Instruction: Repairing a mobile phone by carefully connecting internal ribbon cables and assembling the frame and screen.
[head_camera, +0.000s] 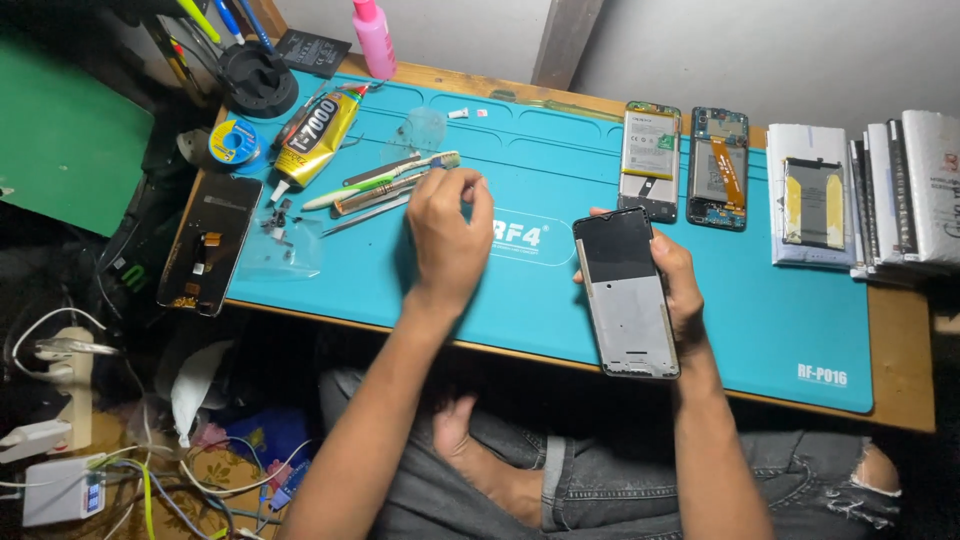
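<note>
Head view: right hand (680, 285) gripping phone frame (627, 300), left hand (450, 235) loosely curled, empty.

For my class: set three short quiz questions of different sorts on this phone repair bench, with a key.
1. True or false: the right hand holds a grey phone frame with a dark screen panel.
2. What is the left hand nearest to: (a) the white toothbrush with green bristles, (b) the pink bottle?
3. What colour is the rubber work mat?

Key: 1 true; 2 a; 3 teal blue.
</note>
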